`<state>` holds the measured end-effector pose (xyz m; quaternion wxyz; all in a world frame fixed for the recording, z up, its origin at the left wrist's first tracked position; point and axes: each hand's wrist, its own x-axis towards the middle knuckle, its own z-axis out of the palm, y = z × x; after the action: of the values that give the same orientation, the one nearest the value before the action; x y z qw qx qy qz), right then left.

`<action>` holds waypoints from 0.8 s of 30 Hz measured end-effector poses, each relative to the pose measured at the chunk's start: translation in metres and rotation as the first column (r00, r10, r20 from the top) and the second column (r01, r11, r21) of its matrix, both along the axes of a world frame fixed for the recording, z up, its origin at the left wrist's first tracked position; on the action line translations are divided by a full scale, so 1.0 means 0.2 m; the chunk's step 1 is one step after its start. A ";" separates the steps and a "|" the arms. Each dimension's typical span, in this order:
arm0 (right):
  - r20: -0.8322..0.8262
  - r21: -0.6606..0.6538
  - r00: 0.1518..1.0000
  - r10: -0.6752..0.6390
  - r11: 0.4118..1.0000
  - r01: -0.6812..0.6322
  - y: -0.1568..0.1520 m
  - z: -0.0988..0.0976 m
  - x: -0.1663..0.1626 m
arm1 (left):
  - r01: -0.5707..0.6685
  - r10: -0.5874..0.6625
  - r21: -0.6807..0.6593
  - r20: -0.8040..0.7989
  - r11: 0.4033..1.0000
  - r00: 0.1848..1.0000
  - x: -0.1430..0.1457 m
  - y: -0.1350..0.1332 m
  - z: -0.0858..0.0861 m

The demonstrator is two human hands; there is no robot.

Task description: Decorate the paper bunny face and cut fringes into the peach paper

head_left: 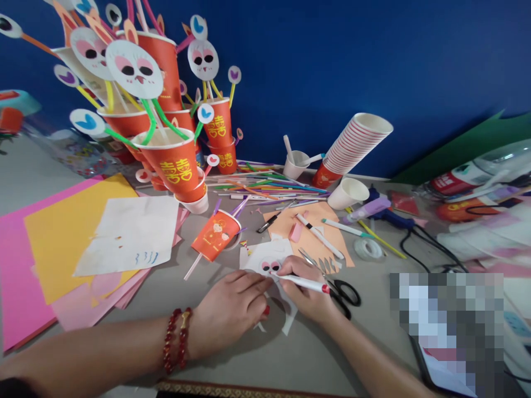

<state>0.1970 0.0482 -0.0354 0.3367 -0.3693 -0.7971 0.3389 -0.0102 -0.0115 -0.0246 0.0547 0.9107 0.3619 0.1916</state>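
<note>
Well left of the paper face (265, 258) lie stacked coloured sheets (53, 243), and just left of it a red cup (215, 235) lies on its side. The left hand (232, 304) is spread nearly flat, its fingertips pressing the face's near-left edge to the table (290, 354) — gripping nothing. The face lies flat, just beyond both hands. The right hand (309, 290) is curled tight around a pen (301, 282), whose tip meets the face's lower edge. Scissors (340, 290) lie just right of the face. The cut-out looks thin, light and floppy — likely to slide or crease, so best pinned flat near the pen tip or lifted by an edge.
</note>
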 end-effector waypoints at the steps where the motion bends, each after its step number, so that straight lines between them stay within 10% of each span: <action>1: 0.003 0.001 1.000 0.001 1.000 -0.001 0.00 0.00 0.00 | 0.001 -0.001 0.001 -0.004 1.000 1.000 0.00 0.00 0.00; 24: -0.006 0.005 1.000 -0.009 1.000 0.009 0.00 0.00 0.00 | 0.002 -0.002 0.007 0.010 1.000 1.000 0.00 0.00 0.00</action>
<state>0.1971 0.0488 -0.0350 0.3415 -0.3708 -0.7954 0.3366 -0.0107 -0.0122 -0.0254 0.0534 0.9103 0.3599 0.1975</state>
